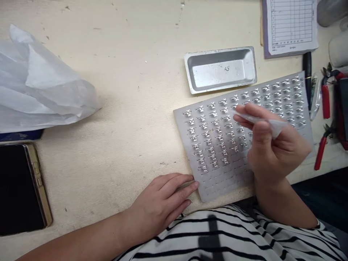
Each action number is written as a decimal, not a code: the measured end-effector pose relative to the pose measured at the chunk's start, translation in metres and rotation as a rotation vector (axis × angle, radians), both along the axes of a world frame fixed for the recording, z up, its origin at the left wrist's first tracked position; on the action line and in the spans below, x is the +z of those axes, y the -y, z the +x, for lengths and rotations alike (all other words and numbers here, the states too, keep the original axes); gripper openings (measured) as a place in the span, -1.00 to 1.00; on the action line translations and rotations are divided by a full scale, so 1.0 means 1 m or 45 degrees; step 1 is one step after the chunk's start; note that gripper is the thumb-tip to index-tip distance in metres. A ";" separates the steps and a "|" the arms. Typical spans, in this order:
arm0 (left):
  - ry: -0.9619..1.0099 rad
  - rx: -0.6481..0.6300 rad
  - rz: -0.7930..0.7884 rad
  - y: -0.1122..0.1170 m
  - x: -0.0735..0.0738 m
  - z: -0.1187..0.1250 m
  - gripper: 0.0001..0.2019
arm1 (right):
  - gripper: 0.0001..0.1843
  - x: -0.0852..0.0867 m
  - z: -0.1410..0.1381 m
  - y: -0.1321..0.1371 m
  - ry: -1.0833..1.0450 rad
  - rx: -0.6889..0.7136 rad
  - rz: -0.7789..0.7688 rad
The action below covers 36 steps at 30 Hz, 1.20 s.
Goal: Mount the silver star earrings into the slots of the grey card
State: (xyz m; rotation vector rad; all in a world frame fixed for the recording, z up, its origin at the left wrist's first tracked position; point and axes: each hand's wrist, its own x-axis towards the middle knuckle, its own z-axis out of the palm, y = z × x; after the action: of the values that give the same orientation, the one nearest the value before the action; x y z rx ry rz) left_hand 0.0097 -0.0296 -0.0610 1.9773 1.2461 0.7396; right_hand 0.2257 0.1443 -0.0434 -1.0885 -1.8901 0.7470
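Note:
A grey slitted board (228, 181) lies tilted on the table in front of me, with rows of small shiny silver pieces (212, 131), ring-like, standing in its slits. The slits along its near edge hold nothing. My left hand (168, 197) rests flat on the table, fingers stretched out, with the fingertips touching the board's left edge. Above the board's right half, my right hand (277, 145) is closed on a thin, translucent whitish plastic piece (277, 127), pinched between thumb and fingers. It hides part of the rows beneath.
Behind the board sits a shallow metal tray (212, 74) with a mark inside. A form pad (292, 25), a black pen (307, 65) and red-handled pliers (325, 98) lie at right. At left are a white plastic bag (49, 87) and a phone (21, 188).

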 end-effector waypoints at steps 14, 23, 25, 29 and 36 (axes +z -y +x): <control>-0.014 0.015 0.018 0.000 -0.001 0.001 -0.69 | -0.67 0.003 -0.006 -0.013 0.050 -0.126 -0.041; -0.002 0.011 0.026 0.000 -0.001 0.001 -0.69 | -0.67 0.000 -0.006 -0.016 0.088 -0.114 -0.020; 0.001 0.014 0.024 0.000 -0.001 0.001 -0.69 | -0.66 0.000 -0.006 -0.015 0.083 -0.118 -0.035; 0.003 0.016 0.029 -0.001 0.000 0.001 -0.69 | -0.66 0.002 -0.007 -0.014 0.071 -0.137 -0.036; -0.001 0.016 0.038 -0.002 0.000 0.001 -0.69 | -0.68 0.002 -0.010 -0.013 -0.114 -0.192 0.017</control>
State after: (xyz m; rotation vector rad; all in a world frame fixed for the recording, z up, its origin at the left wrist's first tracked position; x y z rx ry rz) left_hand 0.0107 -0.0280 -0.0610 1.9957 1.2559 0.7679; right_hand 0.2154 0.1572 -0.0413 -1.1561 -1.7147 0.6845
